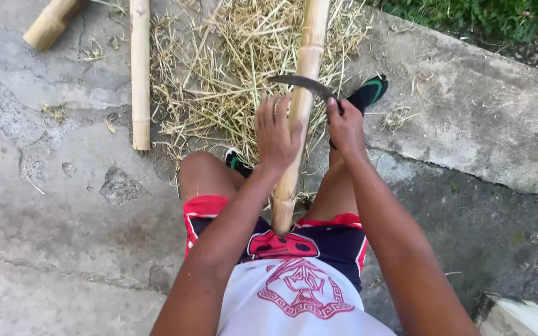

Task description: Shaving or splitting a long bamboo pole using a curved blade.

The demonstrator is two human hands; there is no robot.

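- left hand (276, 134) wrapped around the long pale bamboo pole (299, 118), which runs from between the knees away past both hands
- right hand (345, 127) clenched on the handle of a dark curved sickle-like blade (303, 84); blade lies across the pole just beyond the left fingers
- judged step: shaving or trimming the pole; next stroke calls for a firm pole and fingers clear of the edge
- dry straw-coloured shavings (238, 68) heaped beyond the hands; a shorter bamboo piece (139, 74) well left of them

Left hand (276, 134) wrapped in grip, right hand (345, 127) fisted

smooth bamboo pole (300, 106), dull metal blade (303, 84)
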